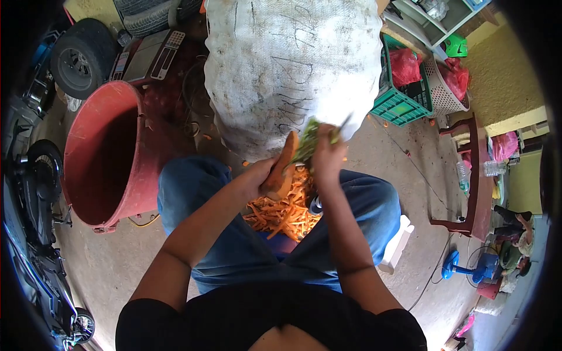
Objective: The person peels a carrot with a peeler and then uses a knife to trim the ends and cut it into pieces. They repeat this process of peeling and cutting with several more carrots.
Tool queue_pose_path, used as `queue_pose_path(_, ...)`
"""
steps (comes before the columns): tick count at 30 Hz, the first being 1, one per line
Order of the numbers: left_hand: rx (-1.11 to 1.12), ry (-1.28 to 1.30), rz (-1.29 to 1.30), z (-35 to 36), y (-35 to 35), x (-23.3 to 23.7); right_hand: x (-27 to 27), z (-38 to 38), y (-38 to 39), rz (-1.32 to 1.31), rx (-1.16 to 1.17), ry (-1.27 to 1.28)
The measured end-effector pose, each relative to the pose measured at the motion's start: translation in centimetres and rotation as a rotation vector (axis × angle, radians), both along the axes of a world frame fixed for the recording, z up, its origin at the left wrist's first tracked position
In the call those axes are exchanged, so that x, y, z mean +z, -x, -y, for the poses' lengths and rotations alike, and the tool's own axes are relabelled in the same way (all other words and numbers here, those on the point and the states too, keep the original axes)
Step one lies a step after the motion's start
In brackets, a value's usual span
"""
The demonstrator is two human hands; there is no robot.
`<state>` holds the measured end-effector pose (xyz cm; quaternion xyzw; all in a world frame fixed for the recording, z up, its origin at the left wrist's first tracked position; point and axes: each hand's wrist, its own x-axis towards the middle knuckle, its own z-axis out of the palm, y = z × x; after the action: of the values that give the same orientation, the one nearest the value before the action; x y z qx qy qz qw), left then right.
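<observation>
My left hand (261, 176) is wrapped round a large orange carrot (283, 169), which is tilted with its tip pointing up. Just to its right, my right hand (329, 153) is closed on a green-handled tool (308, 140), blurred by motion, with a thin dark end sticking out at the upper right. Whether the tool touches the carrot I cannot tell. Below both hands, a heap of orange peelings (287, 217) lies between my knees, on something blue that is mostly hidden.
A big white sack (293, 70) stands just ahead. At the left is a red bin (105, 155), with a motorcycle (35, 234) beyond. Green crate (404, 105), white basket (442, 93), wooden frame (481, 181) and blue fan (462, 269) are at the right.
</observation>
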<state>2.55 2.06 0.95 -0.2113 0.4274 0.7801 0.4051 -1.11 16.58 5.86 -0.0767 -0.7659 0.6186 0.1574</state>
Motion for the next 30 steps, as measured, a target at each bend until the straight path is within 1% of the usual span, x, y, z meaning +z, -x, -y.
queue_pose_path(1, -0.003, 0.001, -0.003, -0.4, 0.1, 0.9, -0.1, 1.1, -0.8, -0.08, 0.033, -0.122)
queue_pose_path(2, 0.077, -0.019, 0.035, -1.0, -0.1, 2.2, -0.1, 1.9, -1.4, -0.157, 0.068, -0.245)
queue_pose_path(3, 0.16, -0.039, 0.074, -1.3, -0.2, 3.0, -0.1, 2.2, -1.6, -0.156, 0.07, -0.244)
queue_pose_path(4, 0.162, -0.039, 0.075, -1.1, -0.3, 2.5, 0.0, 2.5, -1.8, -0.089, 0.068, -0.229)
queue_pose_path(5, 0.074, -0.004, 0.007, -0.6, -0.4, 1.5, 0.1, 2.6, -1.9, -0.023, 0.066, -0.215)
queue_pose_path(6, -0.015, 0.031, -0.061, -0.3, -0.5, 1.0, -0.7, 2.1, -1.3, -0.023, 0.068, -0.216)
queue_pose_path(8, -0.096, 0.142, -0.005, -1.3, -1.3, 3.7, -3.2, -0.4, 1.3, -0.099, -0.098, -0.355)
queue_pose_path(9, -0.223, 0.171, -0.069, -1.1, -1.9, 4.3, -3.6, -2.1, 2.9, -0.051, -0.235, -0.329)
queue_pose_path(10, -0.226, 0.169, -0.07, -1.1, -2.1, 4.3, -3.8, -4.0, 4.2, -0.001, -0.37, -0.304)
queue_pose_path(12, -0.342, 0.021, -0.093, -0.9, -2.7, 4.4, -3.7, -6.8, 5.3, 0.001, -0.524, -0.375)
queue_pose_path(13, -0.349, 0.028, -0.03, -0.6, -2.4, 4.6, -3.8, -6.9, 5.1, 0.005, -0.528, -0.376)
queue_pose_path(14, -0.351, 0.025, -0.032, -0.5, -2.0, 4.4, -3.7, -7.0, 5.0, 0.011, -0.506, -0.322)
queue_pose_path(16, -0.151, -0.046, 0.033, -0.3, -1.2, 3.6, -2.3, -5.7, 4.1, 0.05, -0.418, -0.202)
queue_pose_path(17, -0.063, -0.06, 0.064, -0.3, -0.8, 3.7, -2.0, -4.6, 3.5, 0.077, -0.319, -0.096)
queue_pose_path(18, -0.059, -0.059, 0.065, -0.2, -0.5, 3.5, -1.9, -3.5, 2.7, 0.106, -0.222, 0.012)
queue_pose_path(20, 0.034, -0.152, 0.039, 0.0, -0.1, 2.5, -0.1, -0.7, 0.4, 0.002, 0.001, 0.047)
queue_pose_path(21, 0.033, -0.15, 0.036, 0.0, 0.1, 2.0, 0.1, 0.6, -0.4, 0.003, 0.026, 0.039)
queue_pose_path(23, 0.023, -0.307, -0.094, 0.0, 0.3, 1.1, 0.1, 2.2, -1.6, -0.009, 0.072, -0.001)
queue_pose_path(24, 0.023, -0.307, -0.094, 0.0, 0.2, 1.2, 0.1, 2.6, -2.0, -0.023, 0.093, -0.032)
queue_pose_path(25, 0.05, -0.321, -0.072, 0.1, -0.1, 1.3, 0.2, 2.7, -2.3, -0.024, 0.123, -0.125)
queue_pose_path(26, 0.077, -0.336, -0.049, 0.1, -0.2, 1.4, 0.4, 2.7, -2.4, -0.024, 0.122, -0.125)
queue_pose_path(27, 0.076, -0.336, -0.048, -0.2, -0.2, 1.6, 0.6, 2.8, -2.4, -0.025, 0.108, -0.176)
queue_pose_path(28, 0.1, -0.232, -0.04, -0.6, -0.2, 1.9, 0.6, 2.7, -2.5, -0.024, 0.095, -0.227)
queue_pose_path(29, 0.125, -0.126, -0.031, -0.8, -0.3, 2.1, -0.1, 2.4, -2.1, -0.023, 0.095, -0.226)
queue_pose_path(30, 0.127, -0.124, -0.031, -0.6, -0.4, 2.1, -1.3, 1.7, -1.2, -0.151, 0.028, -0.254)
